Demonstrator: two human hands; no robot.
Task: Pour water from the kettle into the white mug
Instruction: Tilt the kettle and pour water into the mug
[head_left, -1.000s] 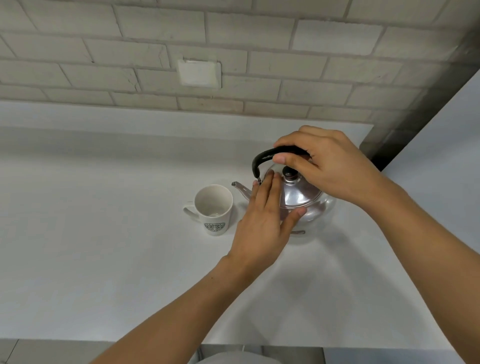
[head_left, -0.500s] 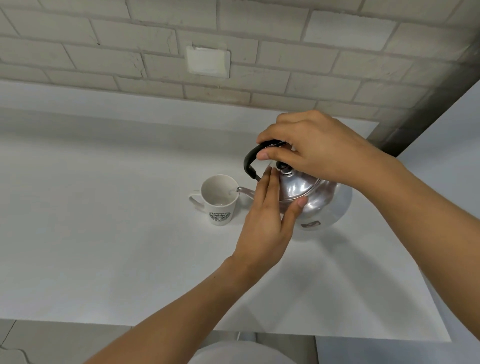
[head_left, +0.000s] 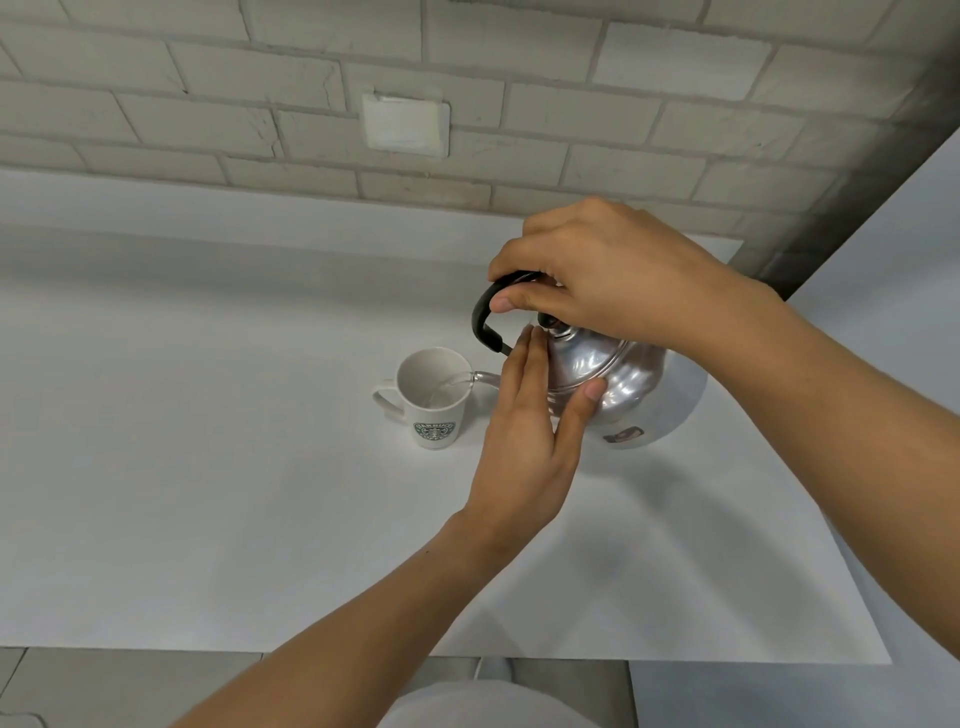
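A silver kettle (head_left: 631, 387) with a black handle is tilted to the left, lifted off the white counter (head_left: 208, 493). My right hand (head_left: 608, 275) is shut on the handle from above. My left hand (head_left: 530, 436) lies flat with its fingers pressed against the kettle's lid and side. The spout reaches over the rim of the white mug (head_left: 432, 400), which stands upright with a green logo facing me and its handle to the left. A thin stream of water runs from the spout into the mug.
A pale brick wall rises behind the counter, with a white switch plate (head_left: 406, 124) on it. A grey wall panel (head_left: 893, 249) closes the right side. The counter's front edge (head_left: 363, 652) runs below my forearms.
The kettle has been lifted and tipped further left, bringing the spout over the mug's rim. Water now flows into the mug. Both hands keep their hold.
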